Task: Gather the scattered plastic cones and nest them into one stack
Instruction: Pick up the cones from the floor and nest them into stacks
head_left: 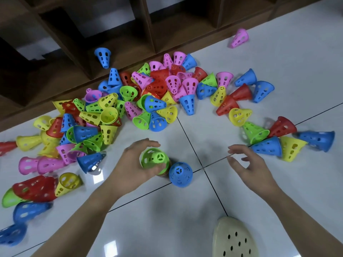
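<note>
A: Stack (155, 160) is held upright on the floor (185, 229) by the left hand (133, 164), green cone on top, narrow end up toward the camera. Fingers are curled round it. How many are nested below cannot be told; a red or orange rim is glimpsed at the base.

B: Right hand (248, 164)?

A: Empty, fingers spread wide, nothing gripped. It is placed to the right of the stack, apart from it.

B: Nearest loose cone?

A: Blue cone (180, 174), standing upright just beside the stack, on its right, between the two hands. Its axis is vertical, same as the stack, so no turning would be needed, judged from here. It is closer to the left hand, but that one is occupied, so the right is the free one.

B: Others?

A: A blue and yellow pair (278, 148) is lying on its side just beyond the right fingertips, axes pointing sideways. The main pile (148, 93) is spread further out, ahead of both hands.
</note>
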Motion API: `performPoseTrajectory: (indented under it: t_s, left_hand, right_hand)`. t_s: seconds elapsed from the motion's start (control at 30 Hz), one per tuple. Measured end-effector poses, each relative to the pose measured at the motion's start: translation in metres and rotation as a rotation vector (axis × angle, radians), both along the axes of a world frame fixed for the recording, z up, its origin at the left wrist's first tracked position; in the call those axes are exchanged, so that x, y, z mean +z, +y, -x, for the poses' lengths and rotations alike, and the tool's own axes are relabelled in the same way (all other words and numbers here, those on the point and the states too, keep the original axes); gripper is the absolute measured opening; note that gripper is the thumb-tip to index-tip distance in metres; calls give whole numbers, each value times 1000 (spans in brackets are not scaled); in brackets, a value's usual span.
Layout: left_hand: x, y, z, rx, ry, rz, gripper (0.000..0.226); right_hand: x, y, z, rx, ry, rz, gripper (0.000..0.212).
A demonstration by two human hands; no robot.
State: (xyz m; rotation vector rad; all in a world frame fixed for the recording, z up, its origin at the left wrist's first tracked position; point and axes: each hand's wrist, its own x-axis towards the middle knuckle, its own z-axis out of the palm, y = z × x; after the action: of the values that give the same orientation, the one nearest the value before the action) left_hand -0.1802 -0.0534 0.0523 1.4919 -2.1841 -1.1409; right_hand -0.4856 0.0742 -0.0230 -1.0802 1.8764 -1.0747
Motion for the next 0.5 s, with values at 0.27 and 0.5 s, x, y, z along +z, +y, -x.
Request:
performPoseTrajectory:
  t_s: [0.27, 0.5]
  left_hand:
    - [25, -37, 41, -175, 2, 23, 29]
    - [-2, -34, 146, -567, -152, 146, 57]
  right_hand:
    - [-10, 20, 32, -257, 251, 109, 26]
    - [-11, 33, 90, -531, 492, 122, 30]
